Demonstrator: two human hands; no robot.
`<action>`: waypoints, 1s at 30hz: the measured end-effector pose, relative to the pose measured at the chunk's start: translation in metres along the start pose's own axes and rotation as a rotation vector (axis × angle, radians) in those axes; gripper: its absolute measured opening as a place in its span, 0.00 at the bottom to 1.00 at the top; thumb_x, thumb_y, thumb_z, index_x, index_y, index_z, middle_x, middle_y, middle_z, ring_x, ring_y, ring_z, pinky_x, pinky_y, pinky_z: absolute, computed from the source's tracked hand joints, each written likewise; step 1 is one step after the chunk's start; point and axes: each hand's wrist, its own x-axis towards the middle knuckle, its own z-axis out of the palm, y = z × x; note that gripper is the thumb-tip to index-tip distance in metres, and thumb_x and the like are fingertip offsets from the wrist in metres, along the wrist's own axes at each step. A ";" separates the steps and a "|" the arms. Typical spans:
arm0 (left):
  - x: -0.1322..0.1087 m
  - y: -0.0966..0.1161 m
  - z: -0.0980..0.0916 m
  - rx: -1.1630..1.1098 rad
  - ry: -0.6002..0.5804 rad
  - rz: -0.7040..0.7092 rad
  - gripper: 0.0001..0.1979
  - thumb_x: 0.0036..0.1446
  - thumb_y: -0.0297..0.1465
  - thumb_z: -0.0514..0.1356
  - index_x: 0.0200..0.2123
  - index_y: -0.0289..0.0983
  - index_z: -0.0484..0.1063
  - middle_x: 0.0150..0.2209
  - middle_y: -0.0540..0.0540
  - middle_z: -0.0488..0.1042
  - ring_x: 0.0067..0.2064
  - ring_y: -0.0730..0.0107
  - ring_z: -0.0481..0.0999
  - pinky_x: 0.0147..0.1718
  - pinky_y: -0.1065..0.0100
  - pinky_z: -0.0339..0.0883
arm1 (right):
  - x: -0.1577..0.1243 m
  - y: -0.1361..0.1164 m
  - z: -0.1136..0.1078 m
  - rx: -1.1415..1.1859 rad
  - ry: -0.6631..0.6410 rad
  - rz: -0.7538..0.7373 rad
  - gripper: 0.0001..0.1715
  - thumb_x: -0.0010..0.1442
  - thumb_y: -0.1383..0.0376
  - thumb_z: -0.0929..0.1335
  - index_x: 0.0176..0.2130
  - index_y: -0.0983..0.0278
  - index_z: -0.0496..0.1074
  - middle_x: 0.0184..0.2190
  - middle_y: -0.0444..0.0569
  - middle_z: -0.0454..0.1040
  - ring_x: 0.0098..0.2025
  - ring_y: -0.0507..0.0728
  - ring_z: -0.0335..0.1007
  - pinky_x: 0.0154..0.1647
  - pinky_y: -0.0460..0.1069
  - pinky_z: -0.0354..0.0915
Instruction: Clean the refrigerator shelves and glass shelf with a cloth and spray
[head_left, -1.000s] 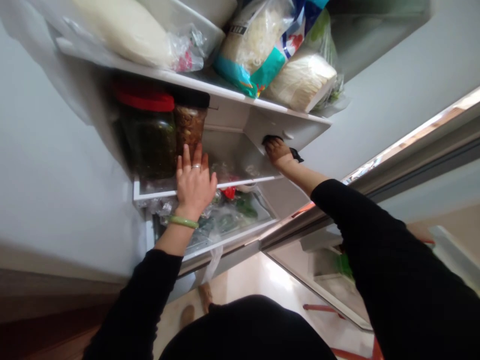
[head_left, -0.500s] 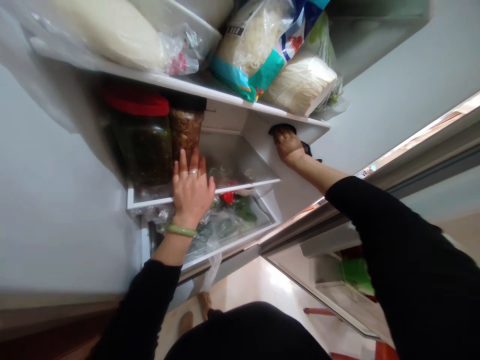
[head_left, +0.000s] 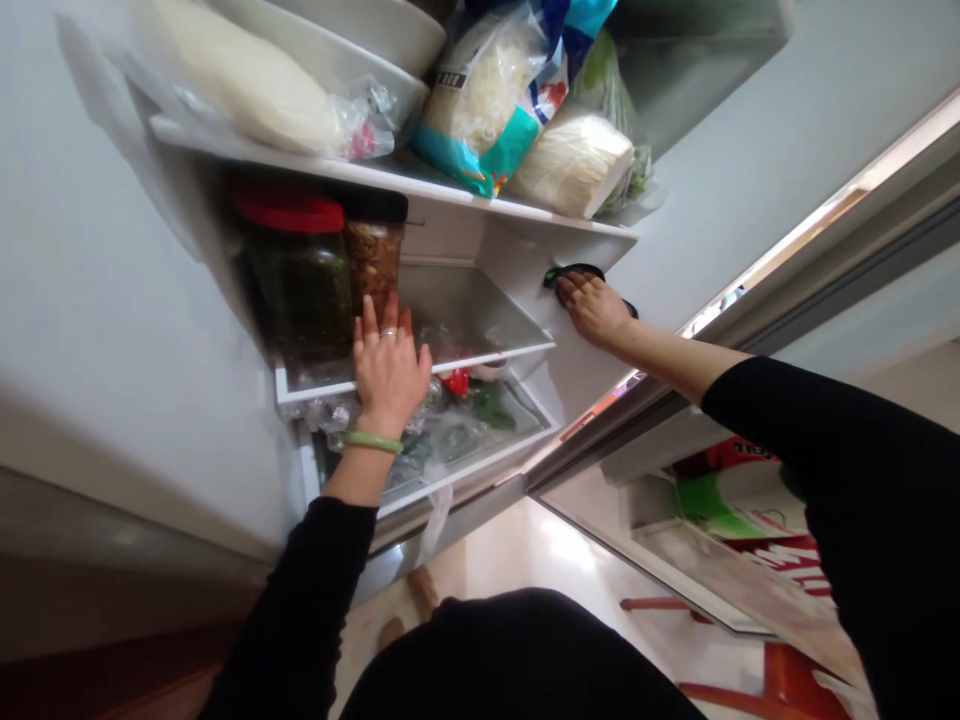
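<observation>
My left hand point(head_left: 391, 368), with a ring and a green bangle on it, lies palm down at the front of the glass shelf point(head_left: 442, 300), fingers stretched out. Its fingertips are in front of the jar with a black lid point(head_left: 375, 255), which has brown contents; whether they touch it I cannot tell. Left of that jar stands a larger dark jar with a red lid point(head_left: 300, 270). On the fridge's right inner wall point(head_left: 525, 265), my right hand point(head_left: 594, 308) presses a dark cloth point(head_left: 576, 270), mostly covered by the fingers.
Above, the upper shelf point(head_left: 420, 190) bears bowls point(head_left: 360, 60), a bagged pale long item point(head_left: 240, 80), a blue-and-clear food packet point(head_left: 480, 110) and a wrapped white vegetable point(head_left: 574, 165). Below is a drawer point(head_left: 450, 485) with bagged greens. The open door point(head_left: 652, 570) holds packets point(head_left: 739, 505).
My right hand has shifted a little right and down along the side wall with the cloth. My left hand stays on the shelf. The view has turned slightly, showing more of the door's packets.
</observation>
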 end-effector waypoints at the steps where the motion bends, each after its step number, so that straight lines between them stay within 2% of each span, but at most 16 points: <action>1: 0.000 0.000 0.000 0.008 0.002 0.002 0.33 0.67 0.36 0.54 0.72 0.30 0.64 0.78 0.36 0.55 0.81 0.43 0.43 0.76 0.40 0.44 | 0.005 0.002 0.001 -0.001 0.022 -0.015 0.35 0.72 0.71 0.52 0.71 0.77 0.66 0.72 0.64 0.66 0.76 0.67 0.57 0.77 0.63 0.52; 4: 0.000 0.000 0.001 0.045 0.011 0.004 0.33 0.68 0.36 0.53 0.73 0.31 0.63 0.78 0.37 0.55 0.80 0.42 0.44 0.76 0.41 0.46 | 0.039 0.001 0.006 0.023 0.099 -0.026 0.35 0.73 0.70 0.51 0.71 0.75 0.66 0.72 0.62 0.66 0.75 0.68 0.58 0.76 0.65 0.53; 8: 0.001 0.000 0.003 0.054 0.010 -0.007 0.33 0.68 0.36 0.53 0.73 0.32 0.63 0.78 0.38 0.55 0.80 0.42 0.44 0.76 0.40 0.46 | 0.097 -0.013 0.012 0.071 0.101 0.035 0.35 0.71 0.73 0.54 0.71 0.80 0.64 0.70 0.71 0.66 0.73 0.70 0.59 0.74 0.65 0.54; 11: 0.001 0.000 0.003 0.052 -0.002 -0.010 0.33 0.68 0.36 0.53 0.73 0.32 0.64 0.78 0.37 0.55 0.80 0.41 0.44 0.76 0.40 0.46 | 0.115 -0.024 0.016 0.087 0.108 0.043 0.36 0.69 0.75 0.56 0.72 0.82 0.62 0.70 0.73 0.65 0.73 0.70 0.59 0.74 0.66 0.54; 13: 0.001 0.000 0.002 0.055 -0.009 -0.006 0.32 0.68 0.36 0.53 0.73 0.32 0.64 0.78 0.37 0.55 0.81 0.42 0.44 0.76 0.39 0.46 | 0.107 -0.026 0.019 0.095 0.081 0.006 0.35 0.70 0.74 0.55 0.72 0.81 0.62 0.70 0.72 0.66 0.73 0.70 0.60 0.74 0.67 0.55; 17: 0.000 0.001 0.000 0.038 -0.020 -0.010 0.32 0.68 0.36 0.54 0.73 0.32 0.64 0.78 0.37 0.55 0.81 0.44 0.42 0.77 0.41 0.43 | 0.063 -0.018 0.021 0.120 -0.016 -0.053 0.33 0.74 0.70 0.53 0.68 0.75 0.70 0.67 0.66 0.71 0.70 0.67 0.64 0.73 0.63 0.60; 20: 0.000 0.002 0.001 0.024 -0.025 -0.008 0.33 0.68 0.36 0.55 0.73 0.32 0.64 0.78 0.37 0.55 0.81 0.43 0.40 0.77 0.40 0.42 | 0.039 -0.005 0.018 0.100 -0.006 -0.060 0.33 0.75 0.69 0.53 0.69 0.74 0.69 0.67 0.65 0.71 0.70 0.67 0.65 0.73 0.64 0.59; 22: 0.000 0.002 0.002 0.026 -0.013 -0.005 0.33 0.68 0.36 0.55 0.73 0.33 0.63 0.78 0.38 0.56 0.81 0.43 0.40 0.77 0.39 0.42 | 0.041 0.003 0.016 0.077 0.048 -0.060 0.33 0.75 0.69 0.52 0.71 0.73 0.66 0.69 0.62 0.69 0.73 0.67 0.61 0.75 0.65 0.55; 25: 0.000 0.001 0.004 0.045 0.008 -0.003 0.34 0.67 0.37 0.55 0.74 0.36 0.62 0.77 0.39 0.57 0.81 0.43 0.42 0.77 0.38 0.44 | 0.068 0.008 0.018 0.081 0.128 -0.025 0.34 0.75 0.70 0.51 0.72 0.74 0.64 0.72 0.61 0.65 0.76 0.69 0.56 0.76 0.68 0.52; 28: 0.000 -0.001 0.005 0.078 0.016 0.004 0.34 0.68 0.37 0.56 0.75 0.37 0.61 0.77 0.40 0.57 0.80 0.42 0.45 0.76 0.37 0.47 | 0.113 0.005 0.028 0.105 0.173 -0.009 0.34 0.74 0.72 0.52 0.72 0.80 0.61 0.74 0.68 0.60 0.75 0.72 0.56 0.76 0.69 0.52; 30: 0.000 -0.002 0.006 0.103 0.018 0.012 0.34 0.68 0.36 0.56 0.75 0.37 0.60 0.77 0.40 0.57 0.80 0.42 0.45 0.76 0.38 0.48 | 0.147 0.002 0.037 0.139 0.208 0.018 0.34 0.73 0.74 0.53 0.72 0.81 0.61 0.73 0.71 0.60 0.74 0.73 0.58 0.75 0.68 0.55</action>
